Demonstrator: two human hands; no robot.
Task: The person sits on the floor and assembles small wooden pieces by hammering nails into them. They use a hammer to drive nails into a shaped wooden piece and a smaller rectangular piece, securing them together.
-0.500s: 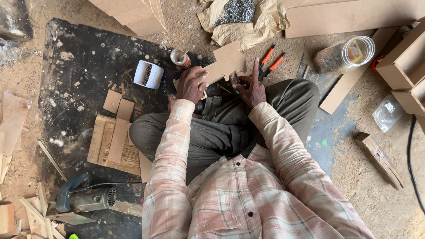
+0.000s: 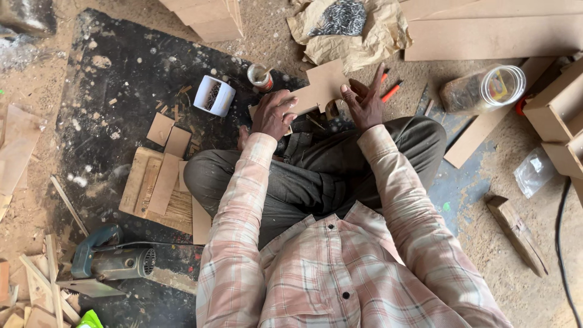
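while left hand [image 2: 274, 114] grips board [image 2: 322, 88], right hand [image 2: 364, 103] spreads.

Beyond the hands, crumpled brown wrapping paper [image 2: 358, 36] lies open; to their right a clear plastic jar [image 2: 483, 89] with a yellow-red label lies on its side, a clear plastic bag [image 2: 533, 171] nearer
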